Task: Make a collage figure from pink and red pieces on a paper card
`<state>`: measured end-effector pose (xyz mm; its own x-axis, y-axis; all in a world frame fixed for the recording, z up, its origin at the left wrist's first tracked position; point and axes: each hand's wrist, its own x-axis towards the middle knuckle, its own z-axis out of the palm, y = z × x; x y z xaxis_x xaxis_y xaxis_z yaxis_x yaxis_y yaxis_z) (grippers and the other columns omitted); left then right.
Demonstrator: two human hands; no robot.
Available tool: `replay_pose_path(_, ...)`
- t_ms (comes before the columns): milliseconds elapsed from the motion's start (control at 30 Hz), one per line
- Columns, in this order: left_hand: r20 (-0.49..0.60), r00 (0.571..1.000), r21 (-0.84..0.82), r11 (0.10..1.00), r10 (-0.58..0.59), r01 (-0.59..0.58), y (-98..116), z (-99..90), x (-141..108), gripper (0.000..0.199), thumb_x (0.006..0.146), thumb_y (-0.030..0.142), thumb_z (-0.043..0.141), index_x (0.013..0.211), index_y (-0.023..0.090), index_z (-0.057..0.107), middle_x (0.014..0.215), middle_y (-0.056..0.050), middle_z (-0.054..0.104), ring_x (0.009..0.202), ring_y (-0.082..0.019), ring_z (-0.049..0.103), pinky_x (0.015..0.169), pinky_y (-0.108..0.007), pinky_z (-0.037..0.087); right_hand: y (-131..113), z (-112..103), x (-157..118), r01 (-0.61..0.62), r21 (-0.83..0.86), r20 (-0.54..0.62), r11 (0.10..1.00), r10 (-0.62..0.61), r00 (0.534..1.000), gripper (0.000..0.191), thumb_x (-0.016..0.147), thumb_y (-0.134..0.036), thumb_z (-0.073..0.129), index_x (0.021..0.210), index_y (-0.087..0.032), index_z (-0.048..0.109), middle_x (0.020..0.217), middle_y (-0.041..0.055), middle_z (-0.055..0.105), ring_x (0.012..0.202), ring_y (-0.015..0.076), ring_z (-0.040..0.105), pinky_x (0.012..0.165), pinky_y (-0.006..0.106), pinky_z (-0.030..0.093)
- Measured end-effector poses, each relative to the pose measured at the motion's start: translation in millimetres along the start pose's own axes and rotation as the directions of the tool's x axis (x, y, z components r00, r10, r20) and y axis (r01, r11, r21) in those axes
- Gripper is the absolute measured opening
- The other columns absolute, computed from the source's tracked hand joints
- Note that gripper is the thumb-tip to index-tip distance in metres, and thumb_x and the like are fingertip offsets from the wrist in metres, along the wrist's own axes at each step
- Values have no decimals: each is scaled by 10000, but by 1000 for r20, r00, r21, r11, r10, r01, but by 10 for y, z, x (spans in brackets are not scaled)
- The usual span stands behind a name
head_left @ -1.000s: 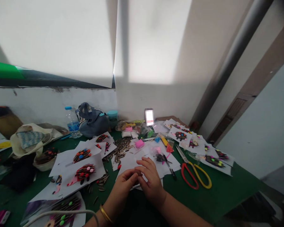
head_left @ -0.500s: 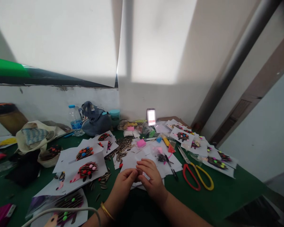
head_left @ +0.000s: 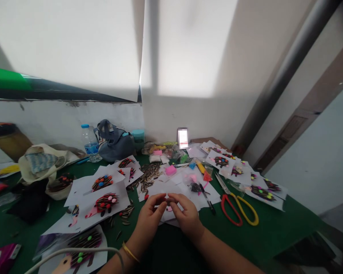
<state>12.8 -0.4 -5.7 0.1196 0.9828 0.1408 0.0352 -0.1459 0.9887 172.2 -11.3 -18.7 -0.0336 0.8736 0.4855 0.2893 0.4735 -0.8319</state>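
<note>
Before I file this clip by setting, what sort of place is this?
Probably a makeshift craft workspace: the green table holds a heap of striped seeds, decorated paper sheets and large scissors.

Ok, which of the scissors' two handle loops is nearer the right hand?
The red loop; the yellow loop lies beyond it, farther from the right hand.

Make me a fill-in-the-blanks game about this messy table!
The scissors have red and ____ handles. The water bottle has a ____ cap. The right hand has a bare wrist, but a gold-coloured bracelet circles the ____ wrist. The tabletop is ____.

Missing words: yellow; blue; left; green.
</note>
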Motion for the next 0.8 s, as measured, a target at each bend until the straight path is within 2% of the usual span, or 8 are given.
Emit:
replay_pose_path(100,57,996,94,993,72,-77,33,-8,-14,339,788,439,684,1044,218,710,1024,-80,686,980,-246,635,808,-345,517,51,41,-21,-41,23,-20,999,42,999,446,876,-224,580,1316,-215,514,923,20,707,882,176,676,881,335,527)
replay_pose_path(200,68,996,107,992,52,-59,59,-8,-13,259,779,420,701,914,200,723,921,-63,690,888,-228,642,771,-325,505,67,64,-40,-40,17,16,999,39,999,495,873,-229,580,1355,-206,469,910,14,702,878,175,666,887,333,517)
replay_pose_path(367,13,992,-155,980,-127,127,89,4,0,258,756,422,725,829,179,678,855,-47,721,866,-210,652,816,-309,484,13,45,-43,-23,6,39,1000,23,999,595,831,-195,591,1403,-211,426,1016,23,700,909,173,640,907,328,498)
replay_pose_path(467,21,987,-242,957,-156,157,97,20,-3,271,742,415,741,850,177,670,876,-49,727,886,-208,658,841,-314,484,-14,18,-13,-37,-9,60,999,38,997,485,812,-227,634,1290,-215,552,1069,38,698,931,188,628,864,316,499)
replay_pose_path(567,13,996,-187,978,-86,87,84,27,-4,350,744,418,731,1007,194,672,844,-26,696,803,-189,657,773,-314,505,-24,4,25,-55,-7,78,998,56,995,211,883,-245,564,1054,-230,685,970,28,714,883,178,636,802,295,497)
replay_pose_path(667,-6,996,25,996,84,-84,76,9,-5,419,747,396,724,1126,226,672,907,-36,667,818,-192,643,743,-317,505,-30,12,34,-37,-49,52,998,40,998,166,891,-222,547,958,-226,699,887,22,705,827,170,628,763,288,483)
replay_pose_path(733,19,981,184,964,192,-193,89,-10,-7,300,769,371,706,1036,235,721,918,-49,667,848,-200,629,747,-316,495,-34,28,19,30,-122,50,992,-24,998,117,866,-208,565,867,-207,682,820,25,678,795,176,606,747,297,468)
replay_pose_path(800,38,969,276,929,244,-245,112,-26,-8,168,811,355,665,891,232,747,842,-44,674,809,-195,620,734,-313,485,-40,41,-2,94,-171,69,981,-84,994,84,841,-193,571,817,-196,652,784,26,650,779,182,586,740,306,458)
